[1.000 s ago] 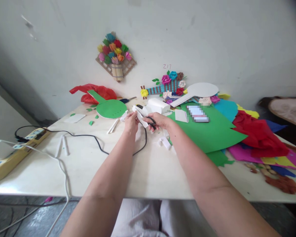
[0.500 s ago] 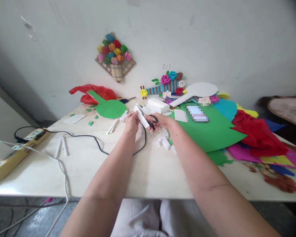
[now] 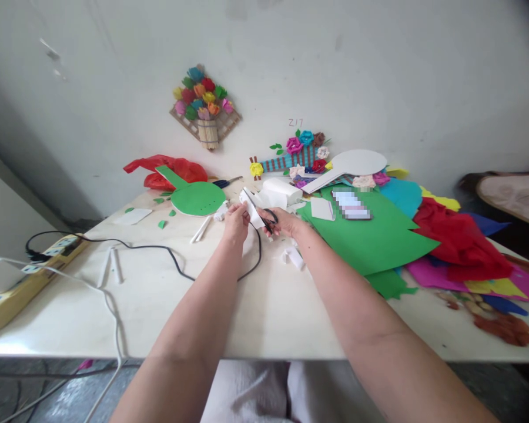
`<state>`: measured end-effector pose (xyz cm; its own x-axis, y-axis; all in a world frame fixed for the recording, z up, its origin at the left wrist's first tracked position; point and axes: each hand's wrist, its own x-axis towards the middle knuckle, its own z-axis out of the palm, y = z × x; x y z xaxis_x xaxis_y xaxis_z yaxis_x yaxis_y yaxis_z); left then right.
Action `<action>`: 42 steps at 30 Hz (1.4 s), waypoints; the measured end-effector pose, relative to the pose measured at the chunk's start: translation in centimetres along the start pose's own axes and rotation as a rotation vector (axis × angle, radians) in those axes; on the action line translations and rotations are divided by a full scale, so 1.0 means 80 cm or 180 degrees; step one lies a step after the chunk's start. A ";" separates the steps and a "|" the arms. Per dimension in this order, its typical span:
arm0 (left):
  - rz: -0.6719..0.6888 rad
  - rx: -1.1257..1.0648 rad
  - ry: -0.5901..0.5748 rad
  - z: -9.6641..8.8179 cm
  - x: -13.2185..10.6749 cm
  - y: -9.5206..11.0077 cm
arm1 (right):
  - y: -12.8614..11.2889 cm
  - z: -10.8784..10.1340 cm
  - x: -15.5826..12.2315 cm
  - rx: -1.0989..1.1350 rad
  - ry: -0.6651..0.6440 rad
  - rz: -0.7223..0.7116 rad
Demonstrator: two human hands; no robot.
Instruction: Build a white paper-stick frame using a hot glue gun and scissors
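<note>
My left hand (image 3: 235,222) pinches a white paper strip (image 3: 250,205) and holds it up over the middle of the table. My right hand (image 3: 282,222) grips black-handled scissors (image 3: 268,218), whose blades lie against the strip. Both hands are closed. Small white paper offcuts (image 3: 293,256) lie on the table just below my right hand. A white rolled paper block (image 3: 282,189) sits right behind the hands.
A green paddle-shaped cutout (image 3: 197,197) and red plastic bag (image 3: 176,169) lie at the back left. A large green sheet (image 3: 370,235) and coloured papers (image 3: 462,247) cover the right. A black cable (image 3: 167,254) and power strip (image 3: 22,276) are at left. White paper sticks (image 3: 110,265) lie nearby.
The strip has turned from lying low to standing more upright between my hands, and the scissors have closed in along it. The view has dropped slightly.
</note>
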<state>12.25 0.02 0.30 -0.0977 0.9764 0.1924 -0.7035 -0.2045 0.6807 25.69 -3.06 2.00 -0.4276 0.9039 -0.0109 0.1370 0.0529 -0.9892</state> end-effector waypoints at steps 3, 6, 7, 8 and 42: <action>0.0013 -0.0050 -0.0019 0.000 0.001 -0.001 | 0.003 0.000 0.001 0.0042 0.0031 -0.0050; -0.0014 -0.0069 -0.0034 0.000 0.001 0.000 | 0.003 0.002 0.000 0.0074 0.0062 -0.0076; -0.0024 -0.0059 -0.0025 0.000 0.000 0.000 | 0.003 0.003 -0.001 0.0082 0.0068 -0.0087; -0.0029 -0.0046 -0.0007 0.000 0.000 0.000 | 0.002 0.003 -0.002 0.0088 0.0073 -0.0102; -0.0138 0.0043 -0.0085 0.003 -0.006 0.003 | -0.005 -0.003 -0.007 -0.0106 0.0060 -0.0191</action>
<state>12.33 -0.50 0.55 -0.0484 0.9823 0.1812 -0.6971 -0.1632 0.6982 26.08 -3.45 2.42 -0.4190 0.9065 0.0514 0.1415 0.1211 -0.9825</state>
